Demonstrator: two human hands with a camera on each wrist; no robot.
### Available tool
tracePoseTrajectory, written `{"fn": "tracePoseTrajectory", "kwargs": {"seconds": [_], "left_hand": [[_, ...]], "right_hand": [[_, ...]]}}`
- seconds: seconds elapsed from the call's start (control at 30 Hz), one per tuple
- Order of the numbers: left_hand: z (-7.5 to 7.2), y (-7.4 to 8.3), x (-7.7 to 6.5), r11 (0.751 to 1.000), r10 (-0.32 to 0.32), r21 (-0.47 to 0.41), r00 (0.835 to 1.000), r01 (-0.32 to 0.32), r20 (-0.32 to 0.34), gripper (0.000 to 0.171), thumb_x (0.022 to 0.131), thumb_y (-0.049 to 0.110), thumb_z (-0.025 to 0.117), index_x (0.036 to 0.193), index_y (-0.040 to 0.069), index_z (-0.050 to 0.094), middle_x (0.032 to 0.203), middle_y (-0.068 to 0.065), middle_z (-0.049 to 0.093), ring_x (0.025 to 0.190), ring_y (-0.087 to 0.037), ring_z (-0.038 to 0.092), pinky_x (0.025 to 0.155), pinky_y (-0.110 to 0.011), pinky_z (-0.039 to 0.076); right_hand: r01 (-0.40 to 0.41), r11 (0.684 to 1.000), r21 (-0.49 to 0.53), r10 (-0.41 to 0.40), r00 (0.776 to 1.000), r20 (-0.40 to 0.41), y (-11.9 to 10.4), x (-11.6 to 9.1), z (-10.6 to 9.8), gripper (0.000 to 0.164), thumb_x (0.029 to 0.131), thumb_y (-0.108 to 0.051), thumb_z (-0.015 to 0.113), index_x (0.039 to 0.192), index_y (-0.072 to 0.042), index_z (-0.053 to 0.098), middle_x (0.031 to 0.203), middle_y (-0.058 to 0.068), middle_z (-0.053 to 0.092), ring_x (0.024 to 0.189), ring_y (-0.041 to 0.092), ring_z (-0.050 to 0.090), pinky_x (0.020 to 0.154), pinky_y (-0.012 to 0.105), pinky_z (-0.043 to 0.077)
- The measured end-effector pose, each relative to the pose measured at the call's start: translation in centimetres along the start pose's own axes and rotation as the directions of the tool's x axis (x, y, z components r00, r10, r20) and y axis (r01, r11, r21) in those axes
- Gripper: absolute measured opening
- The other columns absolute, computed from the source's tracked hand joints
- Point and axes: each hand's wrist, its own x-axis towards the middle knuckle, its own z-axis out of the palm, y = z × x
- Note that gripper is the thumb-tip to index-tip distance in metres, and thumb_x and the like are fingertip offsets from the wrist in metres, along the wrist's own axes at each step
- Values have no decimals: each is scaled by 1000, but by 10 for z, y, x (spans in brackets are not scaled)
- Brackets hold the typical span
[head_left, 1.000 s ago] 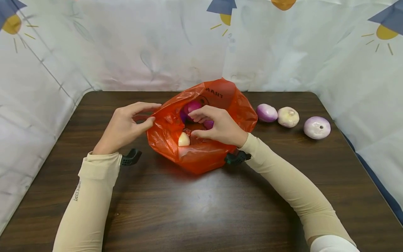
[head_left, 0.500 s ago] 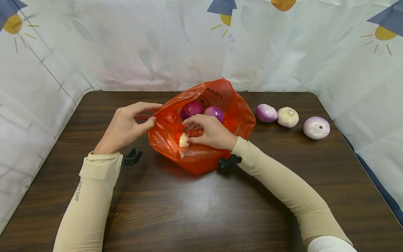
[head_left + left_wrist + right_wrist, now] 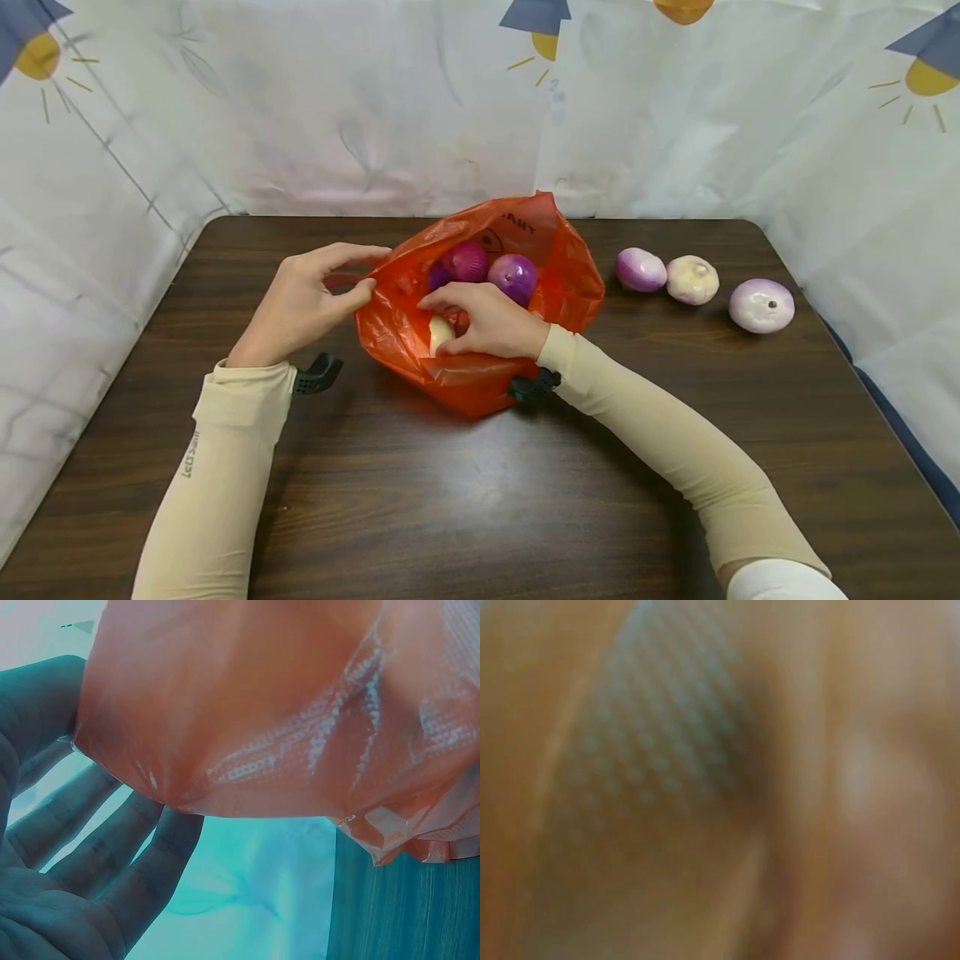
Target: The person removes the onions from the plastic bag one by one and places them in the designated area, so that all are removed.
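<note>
An orange-red plastic bag (image 3: 480, 387) stands with its mouth spread wide on the table. My left hand (image 3: 303, 296) pinches the bag's left rim between thumb and fingers; in the left wrist view the film (image 3: 225, 727) hangs from that hand (image 3: 82, 847). My right hand (image 3: 487, 321) reaches inside, with thumb and fingers around a pale peeled onion (image 3: 440, 332) that it partly covers. Behind the hand lie purple onions in the bag, a ribbed-looking one (image 3: 465, 261) and a shiny one (image 3: 513, 277). The right wrist view is blurred by the bag close to the lens.
To the right of the bag, three peeled onions lie in a row on the dark wooden table (image 3: 480, 500): a purple one (image 3: 641, 270), a whitish one (image 3: 692, 280) and a pale purple one (image 3: 761, 306). White printed sheeting (image 3: 375, 125) stands behind the table and along its sides.
My right hand has moved left and down inside the bag, onto the pale onion, uncovering the shiny purple onion. My left hand keeps hold of the rim.
</note>
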Motion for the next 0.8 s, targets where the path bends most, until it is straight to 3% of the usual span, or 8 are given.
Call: {"fn": "tracePoseTrajectory", "kwargs": {"seconds": [0.33,0.43,0.53,0.6,0.7,0.8], "left_hand": [[-1,-2,0,1000,-4,5,1000,4,12,38,96,8,68,132,19,72,130,-1,73,115,-20,70,95,-43,60],[-1,-3,0,1000,-3,10,1000,3,7,37,96,7,68,131,20,72,130,0,73,115,-19,70,95,-25,61],[0,-3,0,1000,3,9,1000,-3,2,37,96,7,68,131,20,72,129,0,74,115,-19,70,92,-6,53],[0,-3,0,1000,2,1,1000,-2,1,37,96,7,68,131,20,72,129,0,74,114,-18,70,90,0,48],[0,-3,0,1000,-3,5,1000,3,2,37,96,8,68,131,21,72,130,1,74,113,-16,70,91,-4,52],[0,-4,0,1000,-8,11,1000,8,3,38,96,8,69,131,22,72,130,1,73,114,-14,70,94,-21,60]], "right_hand": [[26,999,-34,-25,999,26,1,10,9,62,83,-31,88,138,-13,65,139,2,68,119,15,63,107,30,54],[33,999,-29,-33,999,13,4,10,12,63,83,-31,89,138,-13,64,140,3,67,124,16,62,110,31,53],[30,999,-29,-30,1000,3,6,10,14,64,83,-32,88,139,-13,64,141,3,66,129,17,61,114,32,50],[24,999,-27,-24,1000,0,7,9,16,64,83,-32,88,140,-13,63,141,3,66,131,17,60,116,33,49],[16,1000,-13,-16,1000,-5,9,7,16,64,84,-31,87,140,-13,62,142,3,65,131,17,60,115,33,50],[11,1000,8,-11,1000,-10,10,5,15,64,84,-31,87,141,-14,62,142,2,65,128,16,61,112,32,52]]}}
